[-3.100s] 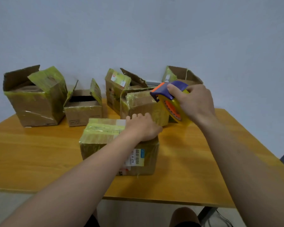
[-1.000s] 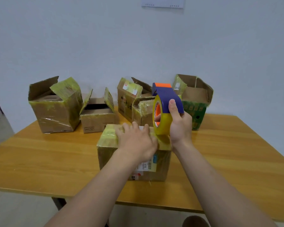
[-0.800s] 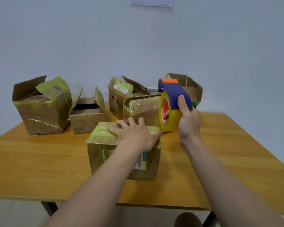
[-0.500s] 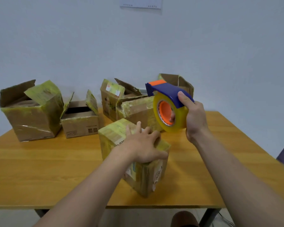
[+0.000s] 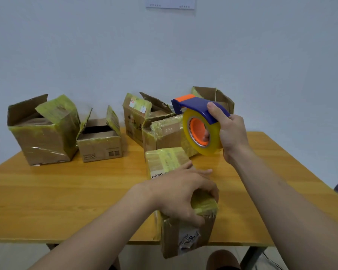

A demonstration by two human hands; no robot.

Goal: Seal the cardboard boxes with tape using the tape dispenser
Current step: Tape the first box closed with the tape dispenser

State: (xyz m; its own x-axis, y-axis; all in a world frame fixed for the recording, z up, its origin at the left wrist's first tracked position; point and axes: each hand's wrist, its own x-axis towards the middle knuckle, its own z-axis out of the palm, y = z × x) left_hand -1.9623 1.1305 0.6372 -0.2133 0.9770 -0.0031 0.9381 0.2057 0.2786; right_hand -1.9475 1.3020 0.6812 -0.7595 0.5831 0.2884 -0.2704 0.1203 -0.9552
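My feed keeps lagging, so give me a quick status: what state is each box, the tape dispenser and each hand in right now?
Near box: flaps shut, taped, sticking out past the table's front edge.
Left hand: gripping near box.
Right hand: holding tape dispenser.
Tape dispenser: raised, off the box.
Big left box: flaps open.
Small box: open.
Labelled box: open.
Middle box: flap partly up.
Back right box: open.

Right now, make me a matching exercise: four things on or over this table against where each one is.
Things:
1. tape dispenser
2. taped box
3. biggest open box
4. small open box

Places:
A. far left of the table
B. under the left hand, hanging over the near table edge
C. held up in the right hand
D. just right of the biggest box

Pairs: 1-C, 2-B, 3-A, 4-D
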